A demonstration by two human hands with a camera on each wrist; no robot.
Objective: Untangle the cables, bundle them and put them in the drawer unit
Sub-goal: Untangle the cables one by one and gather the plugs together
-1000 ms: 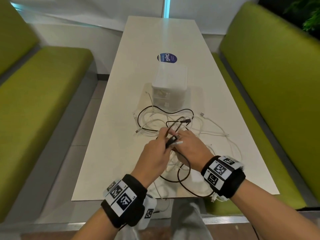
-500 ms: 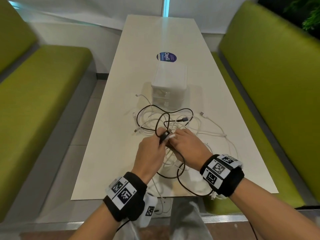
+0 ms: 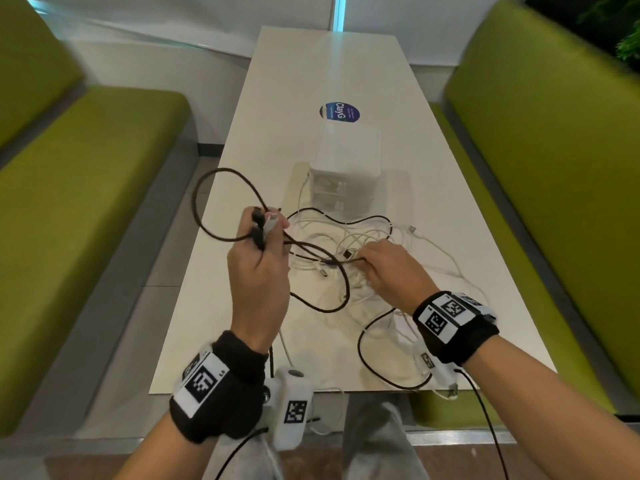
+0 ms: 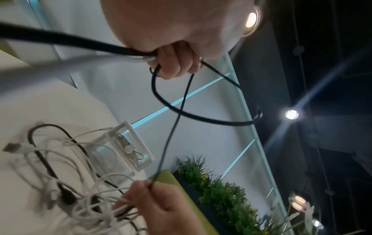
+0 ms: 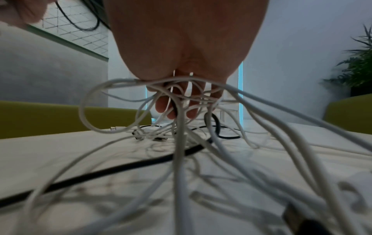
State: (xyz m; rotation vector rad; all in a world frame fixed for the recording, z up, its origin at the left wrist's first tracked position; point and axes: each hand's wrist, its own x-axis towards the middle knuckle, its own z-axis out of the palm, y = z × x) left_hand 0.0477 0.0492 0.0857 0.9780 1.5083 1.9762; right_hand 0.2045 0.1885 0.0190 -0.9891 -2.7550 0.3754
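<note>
My left hand (image 3: 265, 230) is raised over the table's left side and grips the black cable's (image 3: 197, 202) plug end together with a white plug (image 3: 272, 221). The black cable loops out past the table's left edge and runs back to my right hand (image 3: 367, 258), which pinches it low over the tangle of white cables (image 3: 367, 233). In the left wrist view the black cable (image 4: 175, 120) stretches taut from my left hand (image 4: 175, 65) down to the right hand (image 4: 153, 189). The right wrist view shows white cables (image 5: 181, 143) draped around my fingers (image 5: 165, 105). Behind the tangle stands the white drawer unit (image 3: 346, 161).
The white table (image 3: 242, 341) is long and narrow, with green benches (image 3: 86, 202) on both sides. A blue round sticker (image 3: 339, 112) lies behind the drawer unit. Some white cable hangs over the near edge (image 3: 446, 393). Plants (image 4: 221, 190) stand at the right.
My left hand has risen and moved left with the plug ends, drawing the black cable out into a wide loop. The right hand stayed low on the tangle, so the hands moved apart.
</note>
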